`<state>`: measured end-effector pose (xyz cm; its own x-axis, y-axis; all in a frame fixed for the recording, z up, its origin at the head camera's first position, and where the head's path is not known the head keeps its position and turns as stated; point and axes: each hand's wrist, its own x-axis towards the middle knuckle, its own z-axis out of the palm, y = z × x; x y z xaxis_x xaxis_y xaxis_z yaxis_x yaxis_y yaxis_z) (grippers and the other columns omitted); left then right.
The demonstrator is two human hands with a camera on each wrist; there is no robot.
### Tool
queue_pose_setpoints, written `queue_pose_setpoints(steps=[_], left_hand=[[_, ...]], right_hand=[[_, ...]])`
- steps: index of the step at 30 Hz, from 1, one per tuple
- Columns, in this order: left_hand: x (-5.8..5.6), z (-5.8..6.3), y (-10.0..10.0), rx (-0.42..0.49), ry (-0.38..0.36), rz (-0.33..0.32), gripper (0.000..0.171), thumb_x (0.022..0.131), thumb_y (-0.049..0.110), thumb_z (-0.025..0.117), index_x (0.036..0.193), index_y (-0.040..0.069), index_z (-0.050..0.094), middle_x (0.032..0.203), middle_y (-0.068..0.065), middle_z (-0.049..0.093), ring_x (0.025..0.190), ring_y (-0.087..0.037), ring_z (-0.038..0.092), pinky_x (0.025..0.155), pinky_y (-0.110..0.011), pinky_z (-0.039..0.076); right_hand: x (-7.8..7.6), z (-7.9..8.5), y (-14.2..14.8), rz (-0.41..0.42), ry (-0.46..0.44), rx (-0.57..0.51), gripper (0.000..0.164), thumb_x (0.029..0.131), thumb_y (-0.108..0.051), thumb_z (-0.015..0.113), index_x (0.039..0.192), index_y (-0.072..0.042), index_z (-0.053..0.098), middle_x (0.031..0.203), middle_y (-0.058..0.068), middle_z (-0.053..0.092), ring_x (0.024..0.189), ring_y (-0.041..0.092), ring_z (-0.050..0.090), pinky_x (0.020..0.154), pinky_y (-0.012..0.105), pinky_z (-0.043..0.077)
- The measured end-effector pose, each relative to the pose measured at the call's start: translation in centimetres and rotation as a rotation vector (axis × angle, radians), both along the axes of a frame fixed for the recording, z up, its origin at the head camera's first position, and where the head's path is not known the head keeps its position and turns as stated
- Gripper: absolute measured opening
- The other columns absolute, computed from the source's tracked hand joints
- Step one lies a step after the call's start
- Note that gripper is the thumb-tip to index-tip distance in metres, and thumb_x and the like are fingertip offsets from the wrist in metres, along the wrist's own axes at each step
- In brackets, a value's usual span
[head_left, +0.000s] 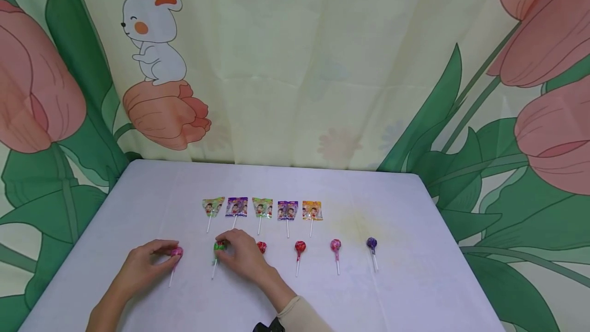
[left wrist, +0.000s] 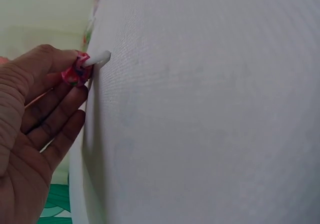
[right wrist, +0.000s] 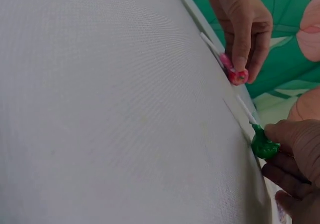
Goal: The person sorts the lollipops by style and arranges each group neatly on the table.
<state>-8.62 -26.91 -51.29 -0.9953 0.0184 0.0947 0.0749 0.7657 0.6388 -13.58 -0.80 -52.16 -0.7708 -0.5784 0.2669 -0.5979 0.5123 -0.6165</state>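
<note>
At the left of the table, my left hand (head_left: 146,265) pinches a pink-wrapped lollipop (head_left: 177,252) by its round head, between thumb and fingers. Its white stick points toward the near edge. My right hand (head_left: 244,254) pinches a green-wrapped lollipop (right wrist: 264,145) by the head, a short way to the right of the pink one. A red lollipop (head_left: 262,247) is partly hidden behind the right hand. In line with it to the right lie another red lollipop (head_left: 300,246), a pink one (head_left: 335,244) and a dark purple one (head_left: 371,243).
Behind, a row of flat bagged lollipops runs across the white-covered table (head_left: 392,301), from a green bag (head_left: 213,206) to an orange bag (head_left: 312,210). A curtain (head_left: 286,65) printed with tulips and a rabbit hangs past the far edge. A black object (head_left: 269,326) shows beside the right sleeve.
</note>
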Motion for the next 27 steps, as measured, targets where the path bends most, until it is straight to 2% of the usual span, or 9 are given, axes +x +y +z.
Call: queue_pose_setpoints(steps=[10, 18, 27], left_hand=[[0.0, -0.1, 0.0, -0.002, 0.002, 0.005, 0.03, 0.08, 0.01, 0.085, 0.108, 0.005, 0.077, 0.102, -0.006, 0.076, 0.094, -0.024, 0.07, 0.082, -0.03, 0.059], [-0.4, -0.4, 0.7, 0.042, -0.048, 0.01, 0.03, 0.084, 0.012, 0.084, 0.111, 0.003, 0.076, 0.104, -0.006, 0.075, 0.1, -0.028, 0.069, 0.09, -0.05, 0.058], [-2.1, -0.5, 3.0, 0.081, 0.015, -0.074, 0.023, 0.085, 0.012, 0.083, 0.107, 0.011, 0.077, 0.098, 0.007, 0.074, 0.095, -0.016, 0.068, 0.09, -0.042, 0.059]], right_hand=[[0.1, -0.2, -0.2, -0.028, -0.004, 0.015, 0.025, 0.096, -0.018, 0.072, 0.119, -0.011, 0.072, 0.11, -0.002, 0.072, 0.1, 0.004, 0.06, 0.09, 0.017, 0.049], [0.3, -0.2, -0.3, -0.04, -0.047, 0.0, 0.024, 0.097, -0.018, 0.07, 0.119, -0.01, 0.071, 0.11, -0.001, 0.072, 0.1, 0.004, 0.06, 0.091, 0.019, 0.049], [0.4, 0.0, -0.2, -0.05, -0.045, -0.009, 0.023, 0.096, -0.016, 0.071, 0.118, -0.01, 0.071, 0.111, 0.0, 0.073, 0.102, 0.006, 0.062, 0.093, 0.02, 0.05]])
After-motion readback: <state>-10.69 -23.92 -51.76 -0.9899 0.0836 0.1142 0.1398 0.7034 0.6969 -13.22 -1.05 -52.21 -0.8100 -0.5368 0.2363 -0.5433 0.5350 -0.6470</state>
